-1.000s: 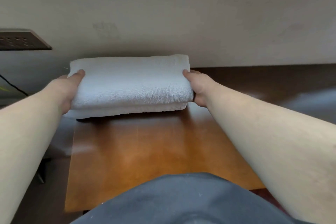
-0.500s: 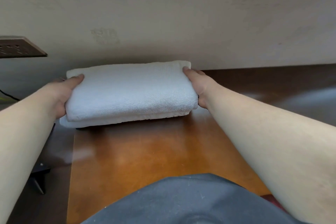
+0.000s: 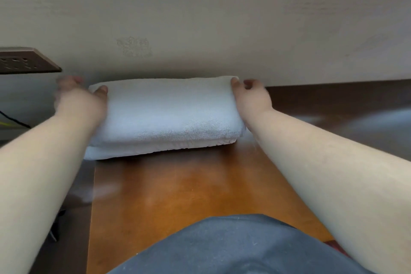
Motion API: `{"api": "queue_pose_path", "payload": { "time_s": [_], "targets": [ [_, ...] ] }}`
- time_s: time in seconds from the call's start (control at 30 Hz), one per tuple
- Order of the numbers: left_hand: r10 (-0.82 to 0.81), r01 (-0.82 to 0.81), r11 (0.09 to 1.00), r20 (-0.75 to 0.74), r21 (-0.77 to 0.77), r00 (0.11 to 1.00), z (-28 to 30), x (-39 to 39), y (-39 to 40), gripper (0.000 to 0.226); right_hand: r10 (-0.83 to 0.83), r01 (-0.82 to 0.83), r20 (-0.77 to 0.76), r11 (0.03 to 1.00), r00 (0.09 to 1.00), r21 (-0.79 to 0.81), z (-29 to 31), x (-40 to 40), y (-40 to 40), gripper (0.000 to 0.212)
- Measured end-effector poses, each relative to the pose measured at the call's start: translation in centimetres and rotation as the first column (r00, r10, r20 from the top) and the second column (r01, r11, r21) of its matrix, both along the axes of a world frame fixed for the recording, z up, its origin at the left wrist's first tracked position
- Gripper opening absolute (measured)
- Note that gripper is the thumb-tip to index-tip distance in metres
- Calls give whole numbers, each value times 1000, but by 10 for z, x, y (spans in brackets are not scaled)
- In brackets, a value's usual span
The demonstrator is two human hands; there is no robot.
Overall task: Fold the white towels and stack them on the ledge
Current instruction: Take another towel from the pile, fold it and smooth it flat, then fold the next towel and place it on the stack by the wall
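Note:
A folded white towel (image 3: 169, 109) lies on top of another folded white towel (image 3: 138, 151), stacked at the far end of the orange-brown wooden ledge (image 3: 178, 196) against the wall. My left hand (image 3: 77, 100) is at the stack's left end, blurred, its thumb on the top towel and its fingers raised beside it. At the right end, my right hand (image 3: 251, 95) touches the far right corner with the thumb; its fingers hang loosely curled next to the towel, holding nothing.
A pale wall (image 3: 200, 18) rises right behind the stack. A dark socket panel (image 3: 24, 62) juts out at the left, with a black cable (image 3: 13, 120) below it. Darker wood (image 3: 333, 104) runs to the right. My grey garment (image 3: 233, 247) fills the bottom.
The top towel has moved back towards the wall and now lies on the lower one. Both hands have loosened from gripping its ends, their fingers now out at the sides.

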State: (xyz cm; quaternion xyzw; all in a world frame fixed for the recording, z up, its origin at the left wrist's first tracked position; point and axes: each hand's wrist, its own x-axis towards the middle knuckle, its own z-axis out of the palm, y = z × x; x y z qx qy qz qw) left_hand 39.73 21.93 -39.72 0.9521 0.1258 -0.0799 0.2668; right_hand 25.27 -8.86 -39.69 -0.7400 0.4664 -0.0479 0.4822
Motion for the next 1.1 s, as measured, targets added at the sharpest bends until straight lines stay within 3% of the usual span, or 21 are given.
{"api": "queue_pose_path", "payload": {
  "time_s": [0.07,0.1,0.13,0.17,0.2,0.23,0.3,0.37,0.53,0.8,0.97,1.03,1.1],
  "targets": [
    [-228,199,973,354,117,907,15,-22,-20,47,88,6,301,955,950,-297,16,1,12,40],
    [-427,383,904,436,189,792,21,-34,-33,42,241,-59,355,889,903,-454,23,2,22,37],
    [-600,559,794,452,239,660,23,-46,-46,41,413,-174,311,797,856,-579,28,4,34,37],
    [-722,681,680,409,272,559,22,-54,-58,42,563,-324,189,683,804,-655,28,5,47,40],
    [-795,745,600,324,292,513,19,-59,-67,46,659,-488,3,560,752,-669,25,5,59,46],
    [-829,769,559,212,310,517,15,-62,-71,50,691,-634,-199,458,695,-624,20,3,69,53],
    [-817,761,540,9,360,576,2,-60,-70,56,658,-794,-473,352,586,-495,4,-3,75,69],
    [-791,743,537,-68,398,608,-10,-56,-66,60,622,-825,-551,333,556,-457,-7,-5,70,78],
    [-742,714,561,-127,419,658,-16,-51,-70,62,619,-847,-583,321,526,-423,-15,10,60,90],
    [-775,750,523,-141,404,616,-16,-42,-72,62,712,-913,-577,253,400,-321,-13,5,34,103],
    [-749,778,486,-269,398,605,-4,-43,-78,62,714,-891,-539,302,447,-339,-1,-10,33,103],
    [-734,777,460,-309,429,605,14,-46,-88,64,712,-845,-461,397,530,-358,13,-19,26,99],
    [-783,775,443,-227,449,579,38,-55,-105,64,676,-773,-380,508,631,-379,31,-30,11,91]
  ]
}}
